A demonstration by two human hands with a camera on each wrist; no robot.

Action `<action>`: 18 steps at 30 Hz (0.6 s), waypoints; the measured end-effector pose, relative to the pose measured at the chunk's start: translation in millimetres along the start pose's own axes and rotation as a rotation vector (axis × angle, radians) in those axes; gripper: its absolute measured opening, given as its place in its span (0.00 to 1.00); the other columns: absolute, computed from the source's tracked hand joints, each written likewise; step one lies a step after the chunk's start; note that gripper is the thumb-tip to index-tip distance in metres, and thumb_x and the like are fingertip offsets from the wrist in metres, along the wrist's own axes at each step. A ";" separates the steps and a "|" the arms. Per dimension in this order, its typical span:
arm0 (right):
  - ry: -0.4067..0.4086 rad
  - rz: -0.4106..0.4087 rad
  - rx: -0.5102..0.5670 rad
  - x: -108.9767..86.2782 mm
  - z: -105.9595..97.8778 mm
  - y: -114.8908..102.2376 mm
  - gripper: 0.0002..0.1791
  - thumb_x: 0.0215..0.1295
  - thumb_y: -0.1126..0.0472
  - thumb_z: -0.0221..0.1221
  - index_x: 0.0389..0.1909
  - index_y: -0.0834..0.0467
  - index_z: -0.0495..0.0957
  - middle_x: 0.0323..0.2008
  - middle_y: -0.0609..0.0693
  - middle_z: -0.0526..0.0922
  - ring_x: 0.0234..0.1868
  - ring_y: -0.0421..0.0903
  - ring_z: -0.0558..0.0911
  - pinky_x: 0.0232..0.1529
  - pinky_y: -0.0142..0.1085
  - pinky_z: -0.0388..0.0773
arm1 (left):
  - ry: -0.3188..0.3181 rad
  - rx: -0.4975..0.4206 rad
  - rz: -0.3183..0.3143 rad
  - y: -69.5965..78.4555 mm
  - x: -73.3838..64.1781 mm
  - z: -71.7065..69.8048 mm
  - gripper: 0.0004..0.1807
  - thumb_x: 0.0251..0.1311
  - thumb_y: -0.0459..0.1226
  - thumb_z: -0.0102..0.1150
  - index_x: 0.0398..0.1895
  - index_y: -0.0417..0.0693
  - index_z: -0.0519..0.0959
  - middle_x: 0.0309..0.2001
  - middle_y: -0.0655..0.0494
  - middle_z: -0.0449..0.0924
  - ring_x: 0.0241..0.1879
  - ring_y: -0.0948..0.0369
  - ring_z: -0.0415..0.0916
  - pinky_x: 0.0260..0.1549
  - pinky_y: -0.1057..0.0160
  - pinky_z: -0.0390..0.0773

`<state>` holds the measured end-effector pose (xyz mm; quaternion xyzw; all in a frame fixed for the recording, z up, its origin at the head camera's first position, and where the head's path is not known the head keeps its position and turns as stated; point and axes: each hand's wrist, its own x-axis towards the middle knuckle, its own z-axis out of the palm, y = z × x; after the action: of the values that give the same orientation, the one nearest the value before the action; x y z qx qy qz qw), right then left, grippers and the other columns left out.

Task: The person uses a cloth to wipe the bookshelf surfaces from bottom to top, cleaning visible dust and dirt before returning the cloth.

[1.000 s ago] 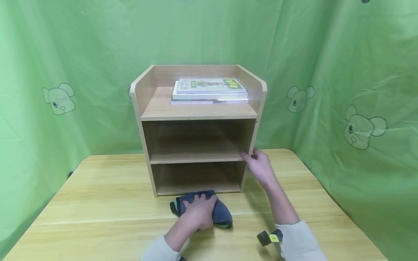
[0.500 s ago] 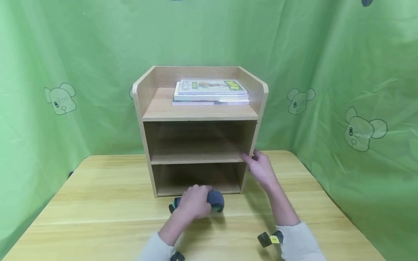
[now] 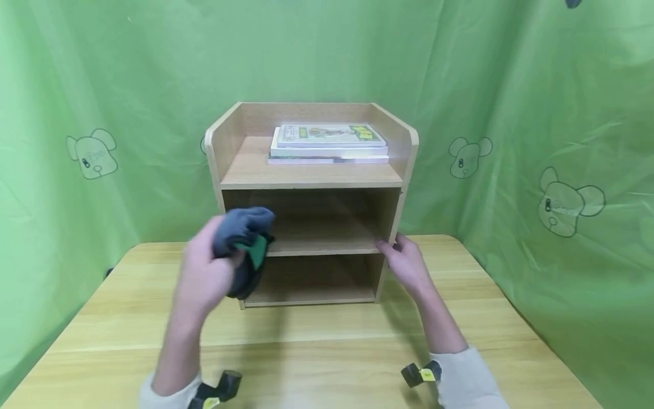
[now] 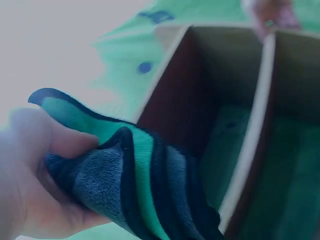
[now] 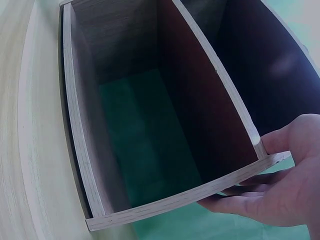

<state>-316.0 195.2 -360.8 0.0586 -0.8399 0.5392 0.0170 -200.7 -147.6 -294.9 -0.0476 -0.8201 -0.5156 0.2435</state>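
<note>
A folded blue-grey cloth (image 3: 244,227) with dark edging and a green side hangs in my left hand (image 3: 201,272), in front of the shelf's left side and above the table. In the left wrist view the thumb and fingers pinch the bunched cloth (image 4: 110,175), its layers fanning out to the right. My right hand (image 3: 406,261) grips the right side panel of the wooden shelf (image 3: 311,184) at the middle board. The right wrist view shows its thumb inside the panel and the other fingers (image 5: 235,202) behind the outer face.
Several stacked books (image 3: 329,145) lie on the shelf's top level. The shelf stands on a wooden table (image 3: 327,352), with a green curtain (image 3: 317,51) printed with mouse heads behind and at the sides.
My left hand has gathered the cloth, lifted it off the table and carried it up and to the left. The right hand keeps its place on the side panel.
</note>
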 end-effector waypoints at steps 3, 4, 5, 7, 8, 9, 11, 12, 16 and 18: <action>0.003 0.003 -0.002 0.1 0.3 -0.1 0.36 0.77 0.49 0.51 0.77 0.64 0.55 0.75 0.66 0.62 0.75 0.65 0.63 0.72 0.59 0.62 | 0.150 -0.085 -0.027 1.6 -1.7 -21.3 0.22 0.62 0.25 0.58 0.58 0.49 0.80 0.53 0.52 0.81 0.52 0.60 0.73 0.54 0.57 0.68; 0.004 0.003 -0.004 0.2 0.4 -0.2 0.36 0.77 0.49 0.51 0.77 0.64 0.55 0.75 0.66 0.62 0.75 0.65 0.63 0.72 0.58 0.62 | 0.196 -0.100 -0.037 0.7 -1.6 -25.9 0.20 0.63 0.26 0.58 0.57 0.49 0.80 0.52 0.53 0.81 0.51 0.62 0.73 0.53 0.59 0.68; 0.005 0.004 -0.004 0.2 0.4 0.0 0.36 0.77 0.49 0.51 0.77 0.64 0.55 0.75 0.66 0.62 0.75 0.65 0.64 0.72 0.58 0.62 | 0.235 -0.115 -0.044 -0.8 -1.2 -29.7 0.20 0.64 0.26 0.58 0.57 0.49 0.81 0.52 0.54 0.81 0.52 0.63 0.72 0.53 0.60 0.68; 0.008 0.004 -0.001 0.1 0.4 0.4 0.36 0.77 0.50 0.51 0.77 0.64 0.56 0.74 0.66 0.63 0.74 0.65 0.64 0.72 0.58 0.63 | 0.300 -0.139 -0.051 -5.1 0.8 -34.4 0.19 0.66 0.27 0.58 0.58 0.51 0.81 0.53 0.56 0.80 0.53 0.64 0.72 0.54 0.61 0.68; 0.009 0.002 0.001 0.0 0.4 0.5 0.36 0.77 0.50 0.51 0.77 0.64 0.56 0.74 0.66 0.63 0.74 0.65 0.64 0.72 0.58 0.63 | 0.321 -0.150 -0.054 -7.4 2.0 -35.7 0.19 0.67 0.28 0.57 0.58 0.51 0.81 0.54 0.56 0.80 0.54 0.64 0.72 0.55 0.61 0.68; 0.009 0.002 0.001 -0.1 0.3 0.5 0.36 0.77 0.50 0.51 0.77 0.64 0.56 0.74 0.66 0.63 0.75 0.65 0.64 0.72 0.59 0.62 | 0.335 -0.158 -0.059 -10.2 3.6 -36.5 0.20 0.67 0.28 0.57 0.59 0.53 0.80 0.55 0.56 0.80 0.56 0.64 0.72 0.57 0.60 0.68; 0.010 0.002 0.002 -0.5 0.2 0.1 0.35 0.77 0.50 0.50 0.77 0.64 0.56 0.75 0.66 0.63 0.75 0.65 0.64 0.72 0.59 0.62 | 0.339 -0.196 -0.078 -16.8 7.8 -36.6 0.21 0.67 0.28 0.57 0.61 0.53 0.80 0.58 0.56 0.79 0.59 0.63 0.71 0.61 0.58 0.68; 0.010 0.002 0.001 -0.6 0.2 0.0 0.35 0.77 0.50 0.50 0.77 0.64 0.56 0.75 0.66 0.63 0.75 0.65 0.63 0.72 0.59 0.62 | 0.331 -0.210 -0.090 -19.7 9.7 -35.9 0.22 0.67 0.28 0.57 0.62 0.53 0.79 0.59 0.55 0.79 0.61 0.62 0.71 0.63 0.57 0.67; 0.007 0.010 -0.005 -0.5 0.0 -0.4 0.36 0.77 0.50 0.50 0.78 0.64 0.54 0.75 0.67 0.61 0.75 0.65 0.63 0.73 0.59 0.61 | 0.205 -0.238 -0.171 -29.9 16.1 -31.3 0.23 0.68 0.28 0.56 0.65 0.51 0.76 0.63 0.51 0.75 0.64 0.58 0.68 0.67 0.50 0.67; 0.007 0.010 -0.007 -0.2 0.0 -0.5 0.36 0.78 0.50 0.50 0.78 0.64 0.54 0.75 0.67 0.61 0.75 0.65 0.62 0.73 0.59 0.61 | 0.106 -0.218 -0.198 -32.9 18.4 -28.3 0.24 0.69 0.29 0.55 0.67 0.48 0.73 0.64 0.47 0.73 0.65 0.54 0.67 0.66 0.46 0.67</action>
<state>-315.8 195.1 -360.4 0.0525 -0.8421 0.5365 0.0175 -217.8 -190.7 -303.9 0.0346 -0.7460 -0.6248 0.2278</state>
